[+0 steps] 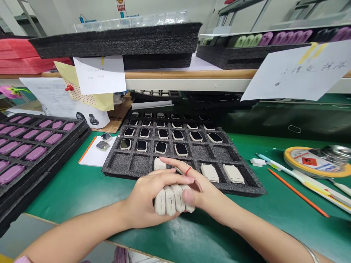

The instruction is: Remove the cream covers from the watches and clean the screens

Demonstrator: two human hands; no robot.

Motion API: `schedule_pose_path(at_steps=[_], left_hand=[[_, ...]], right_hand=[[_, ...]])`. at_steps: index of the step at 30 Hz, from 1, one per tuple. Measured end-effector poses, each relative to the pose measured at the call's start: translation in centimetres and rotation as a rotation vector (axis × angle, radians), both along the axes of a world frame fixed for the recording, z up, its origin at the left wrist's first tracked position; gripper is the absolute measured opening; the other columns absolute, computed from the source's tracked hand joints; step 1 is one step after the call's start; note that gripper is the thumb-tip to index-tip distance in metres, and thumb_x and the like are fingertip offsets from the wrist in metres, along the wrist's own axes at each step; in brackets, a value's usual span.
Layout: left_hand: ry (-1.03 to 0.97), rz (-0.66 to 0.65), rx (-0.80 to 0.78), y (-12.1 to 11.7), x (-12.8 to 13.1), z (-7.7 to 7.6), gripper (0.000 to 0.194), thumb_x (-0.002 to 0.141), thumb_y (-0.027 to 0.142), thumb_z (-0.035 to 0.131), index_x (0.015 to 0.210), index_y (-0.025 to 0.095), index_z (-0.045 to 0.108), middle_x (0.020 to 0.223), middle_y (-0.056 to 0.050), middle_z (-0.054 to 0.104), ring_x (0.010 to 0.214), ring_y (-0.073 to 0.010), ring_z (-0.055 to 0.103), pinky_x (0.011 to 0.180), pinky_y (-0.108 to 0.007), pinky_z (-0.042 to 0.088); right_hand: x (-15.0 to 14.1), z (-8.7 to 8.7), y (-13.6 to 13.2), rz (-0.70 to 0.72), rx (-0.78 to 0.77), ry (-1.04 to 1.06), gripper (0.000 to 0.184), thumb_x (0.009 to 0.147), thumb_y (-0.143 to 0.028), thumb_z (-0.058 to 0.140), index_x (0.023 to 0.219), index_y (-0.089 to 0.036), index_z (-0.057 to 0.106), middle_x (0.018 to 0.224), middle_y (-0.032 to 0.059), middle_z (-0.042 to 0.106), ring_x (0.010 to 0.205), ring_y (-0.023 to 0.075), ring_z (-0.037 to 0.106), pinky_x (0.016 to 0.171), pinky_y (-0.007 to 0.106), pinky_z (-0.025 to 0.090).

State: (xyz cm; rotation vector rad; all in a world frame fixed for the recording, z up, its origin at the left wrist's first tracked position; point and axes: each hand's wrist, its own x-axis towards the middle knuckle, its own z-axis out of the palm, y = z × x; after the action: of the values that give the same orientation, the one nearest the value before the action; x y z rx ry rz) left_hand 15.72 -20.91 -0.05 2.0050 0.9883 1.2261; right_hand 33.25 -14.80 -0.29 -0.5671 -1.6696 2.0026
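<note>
My left hand is curled around a row of several beige watch cases, pressed side by side on the green mat. My right hand closes on the same row from the right, its thumb on the end case and its fingers stretched over the top. A red thread circles one right finger. Just behind my hands lies a black foam tray with pockets. Its far rows hold watch bodies face up with dark screens, and its near row holds a few beige cases face down.
A black tray of purple cases stands at the left. Two loose watch bodies rest on a white pad. An orange pencil, pens and a yellow-rimmed round tin lie right. Shelves with foam trays and paper labels hang overhead.
</note>
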Motion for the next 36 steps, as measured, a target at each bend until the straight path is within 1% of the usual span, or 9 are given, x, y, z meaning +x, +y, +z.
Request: schedule_pose_path(at_steps=[6, 9, 12, 15, 18, 21, 26, 30, 36], left_hand=[[-0.051, -0.026, 0.03, 0.1, -0.1, -1.1, 0.069, 0.09, 0.033, 0.068, 0.152, 0.027, 0.038, 0.144, -0.012, 0.059, 0.136, -0.0293, 0.051, 0.118, -0.046, 0.034], [-0.109, 0.044, -0.06, -0.1, 0.1, -1.0, 0.094, 0.073, 0.03, 0.085, 0.153, 0.029, 0.036, 0.164, -0.013, 0.028, 0.151, -0.0353, 0.026, 0.123, -0.051, 0.026], [-0.329, 0.033, -0.374, -0.2, 0.5, -0.4, 0.126, 0.049, 0.031, 0.099, 0.154, 0.03, 0.029, 0.158, -0.015, 0.037, 0.147, -0.0358, 0.035, 0.12, -0.051, 0.032], [-0.59, -0.076, -0.753, 0.3, 1.0, -0.1, 0.089, 0.057, 0.041, 0.095, 0.133, 0.02, 0.054, 0.117, -0.011, 0.068, 0.112, -0.0279, 0.066, 0.095, -0.039, 0.053], [-0.778, -0.137, -0.971, 0.9, 1.1, -0.3, 0.051, 0.067, 0.044, 0.089, 0.102, 0.013, 0.068, 0.084, -0.007, 0.071, 0.079, -0.0185, 0.07, 0.072, -0.027, 0.055], [-0.939, -0.182, -1.049, 1.0, 0.8, -0.6, 0.049, 0.073, 0.049, 0.084, 0.103, 0.012, 0.07, 0.093, -0.011, 0.075, 0.08, -0.0201, 0.073, 0.072, -0.028, 0.057], [-1.085, -0.241, -1.041, 0.8, 0.2, -0.7, 0.044, 0.077, 0.044, 0.083, 0.109, 0.017, 0.069, 0.098, -0.008, 0.074, 0.09, -0.0191, 0.074, 0.076, -0.025, 0.057], [-1.08, -0.239, -1.057, 0.9, 0.0, -0.9, 0.044, 0.076, 0.042, 0.084, 0.108, 0.018, 0.067, 0.092, -0.003, 0.071, 0.083, -0.0153, 0.072, 0.077, -0.027, 0.06], [-1.048, -0.268, -1.04, 1.1, -0.2, -1.1, 0.046, 0.075, 0.046, 0.083, 0.107, 0.018, 0.066, 0.087, -0.005, 0.072, 0.074, -0.0139, 0.071, 0.066, -0.023, 0.061]], right_hand=[[-0.9, 0.3, -1.3, -0.191, 0.14, -0.029, 0.109, 0.062, -0.026, 0.091, 0.153, -0.027, 0.029, 0.118, 0.0092, 0.072, 0.105, 0.0264, 0.073, 0.084, 0.039, 0.065], [-0.6, 0.5, -1.4, -0.286, 0.379, -0.047, 0.114, 0.065, -0.021, 0.089, 0.157, -0.03, 0.023, 0.108, 0.0059, 0.075, 0.096, 0.0254, 0.075, 0.086, 0.04, 0.064], [-0.4, 0.3, -1.1, -0.33, 0.711, -0.031, 0.112, 0.074, -0.02, 0.084, 0.16, -0.034, 0.014, 0.111, 0.0056, 0.075, 0.096, 0.026, 0.075, 0.089, 0.04, 0.063], [-0.5, -0.2, -0.8, -0.249, 1.056, -0.051, 0.098, 0.086, -0.016, 0.069, 0.162, -0.034, 0.009, 0.13, 0.0092, 0.068, 0.115, 0.0279, 0.069, 0.097, 0.044, 0.059], [-0.3, -0.1, -0.5, -0.184, 1.119, -0.164, 0.098, 0.084, -0.016, 0.072, 0.161, -0.032, 0.013, 0.14, 0.0116, 0.061, 0.126, 0.0302, 0.061, 0.105, 0.049, 0.053], [0.3, 1.0, -0.1, -0.239, 0.977, -0.152, 0.085, 0.076, -0.022, 0.082, 0.148, -0.032, 0.037, 0.134, 0.0094, 0.062, 0.121, 0.0274, 0.063, 0.101, 0.043, 0.056], [1.0, 2.8, 0.3, -0.303, 0.902, -0.063, 0.023, 0.078, -0.023, 0.081, 0.09, -0.025, 0.061, 0.11, 0.0058, 0.066, 0.102, 0.0219, 0.068, 0.081, 0.03, 0.061], [0.8, 3.1, 0.3, -0.295, 0.851, -0.067, 0.014, 0.08, -0.019, 0.079, 0.076, -0.022, 0.066, 0.106, 0.0052, 0.067, 0.094, 0.0194, 0.071, 0.079, 0.029, 0.061], [0.8, 3.1, 0.2, -0.407, 1.063, -0.018, 0.008, 0.082, -0.017, 0.077, 0.08, -0.022, 0.071, 0.108, 0.0059, 0.071, 0.095, 0.0182, 0.071, 0.085, 0.03, 0.06]])
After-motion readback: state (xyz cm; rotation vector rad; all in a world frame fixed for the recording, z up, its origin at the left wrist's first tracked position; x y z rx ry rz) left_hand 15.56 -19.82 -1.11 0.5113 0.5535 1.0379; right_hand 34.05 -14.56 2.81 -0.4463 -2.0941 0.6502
